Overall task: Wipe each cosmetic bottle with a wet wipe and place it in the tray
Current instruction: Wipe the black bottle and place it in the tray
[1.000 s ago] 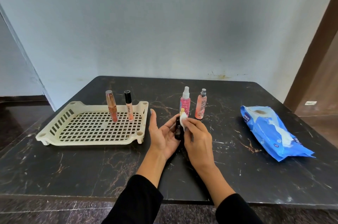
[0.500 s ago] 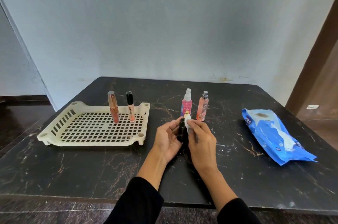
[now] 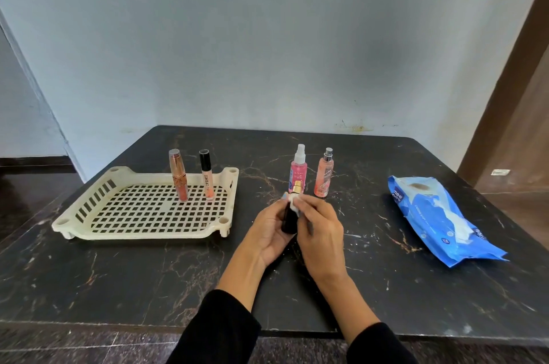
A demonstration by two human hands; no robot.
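Black marble-veined table (image 3: 124,280) against a pale blue wall (image 3: 267,37), brown wooden door frame (image 3: 511,96) at right.

A black marble table (image 3: 148,280) stands against a pale blue wall (image 3: 267,37); a brown wooden doorframe (image 3: 505,90) rises far right.

Looks like a plain room in a home: a bare pale blue wall (image 3: 267,37) with scuffs near its base, a brown wooden door frame (image 3: 511,90) off to the right, dark polished stone floor (image 3: 26,185). A black marble-look table (image 3: 148,274) pushed against the wall carries household bits, a cream plastic tray (image 3: 89,227), small cosmetic bottles (image 3: 298,173), a blue pack of wet wipes (image 3: 439,215)
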